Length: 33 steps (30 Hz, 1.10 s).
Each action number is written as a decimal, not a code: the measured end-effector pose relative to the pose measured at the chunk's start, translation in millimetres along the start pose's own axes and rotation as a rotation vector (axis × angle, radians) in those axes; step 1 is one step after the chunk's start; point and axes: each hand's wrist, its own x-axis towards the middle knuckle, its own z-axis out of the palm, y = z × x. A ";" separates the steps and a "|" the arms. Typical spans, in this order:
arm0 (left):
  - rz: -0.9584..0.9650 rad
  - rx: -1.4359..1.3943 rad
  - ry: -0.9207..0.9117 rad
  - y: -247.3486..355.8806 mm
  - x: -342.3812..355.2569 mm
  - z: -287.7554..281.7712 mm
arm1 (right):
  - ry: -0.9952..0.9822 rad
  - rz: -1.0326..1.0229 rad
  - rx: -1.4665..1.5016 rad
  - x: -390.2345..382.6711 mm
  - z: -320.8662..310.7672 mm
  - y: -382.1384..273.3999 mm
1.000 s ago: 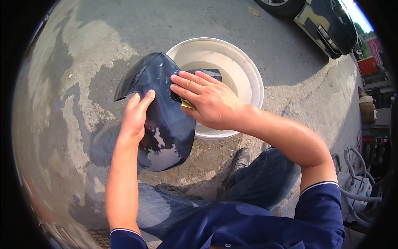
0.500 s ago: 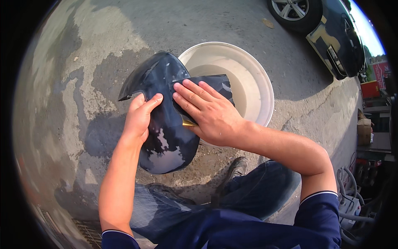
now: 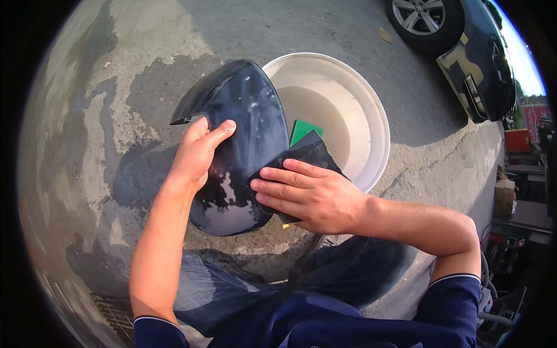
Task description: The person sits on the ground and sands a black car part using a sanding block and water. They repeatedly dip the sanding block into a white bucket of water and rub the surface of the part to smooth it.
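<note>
A glossy black curved car body part (image 3: 243, 110), shaped like a mirror cover, is tilted up in front of me, wet with pale reflections. My left hand (image 3: 200, 152) grips its left edge at a notch, thumb on top and the fingers mostly hidden behind. Against its lower right side, my right hand (image 3: 313, 194) presses a black sheet of sandpaper (image 3: 310, 152) with fingers lying almost flat; its thumb is hidden. Just past the sandpaper shows a green flat piece (image 3: 304, 131); whether it is attached cannot be seen. A small yellow bit (image 3: 286, 225) peeks out below the sheet.
Behind the part stands a round white bucket (image 3: 362, 104) with cloudy water. Wet patches mark the concrete ground (image 3: 145, 35). At the far right are a car wheel (image 3: 426, 17) and dark bumper (image 3: 493, 75), with a cardboard box (image 3: 505, 194) and equipment nearer.
My right hand and the sandpaper have slid down and to the right along the part, and the green piece has come into view. My left hand keeps its grip.
</note>
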 end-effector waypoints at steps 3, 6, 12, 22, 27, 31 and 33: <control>-0.004 -0.036 -0.061 3.2 -1.0 1.1 | 0.200 0.224 -0.017 22.5 -9.7 31.0; 0.027 0.006 -0.052 -3.9 0.4 -6.4 | 0.065 0.110 0.020 2.5 2.3 -3.6; 0.038 -0.021 -0.023 3.8 -3.2 6.3 | 0.133 0.223 -0.050 2.7 -13.2 20.6; 0.046 -0.051 -0.063 4.1 -1.5 6.5 | 0.234 0.339 -0.062 -5.5 2.7 10.4; 0.025 -0.031 -0.064 0.5 0.4 0.4 | 0.151 0.203 -0.046 -17.3 4.6 -2.5; 0.061 -0.036 -0.105 1.2 1.2 -3.0 | 0.210 0.295 -0.053 -9.2 4.9 1.9; 0.036 0.000 -0.071 -2.8 2.7 -4.2 | 0.128 0.233 -0.027 -22.8 15.4 -29.1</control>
